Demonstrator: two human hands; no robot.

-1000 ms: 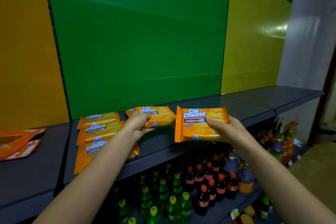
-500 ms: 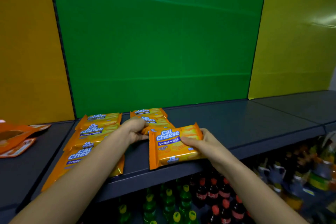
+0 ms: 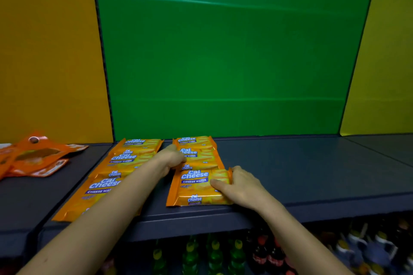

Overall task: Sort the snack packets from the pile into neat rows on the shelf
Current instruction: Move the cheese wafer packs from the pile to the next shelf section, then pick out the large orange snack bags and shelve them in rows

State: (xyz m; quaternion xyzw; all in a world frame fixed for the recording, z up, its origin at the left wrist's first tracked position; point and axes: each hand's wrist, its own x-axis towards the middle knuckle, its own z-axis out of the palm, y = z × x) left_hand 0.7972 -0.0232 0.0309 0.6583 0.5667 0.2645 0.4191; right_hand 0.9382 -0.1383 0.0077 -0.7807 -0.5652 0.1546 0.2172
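Right hand (image 3: pixel 240 186) clamps the front packet (image 3: pixel 195 188) by its right end; left hand (image 3: pixel 171 159) grips the middle packet (image 3: pixel 201 156) just behind it.

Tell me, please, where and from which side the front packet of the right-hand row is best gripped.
Probably its right short end, from the right: the front packet lies flat, that end borders bare shelf, and the right hand pinches it there. The left hand holds the packet behind.

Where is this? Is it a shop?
Probably a shop. Matching Cal Cheese packets lie in rows on a long shelf, and bottles of drink stand lined up underneath it.
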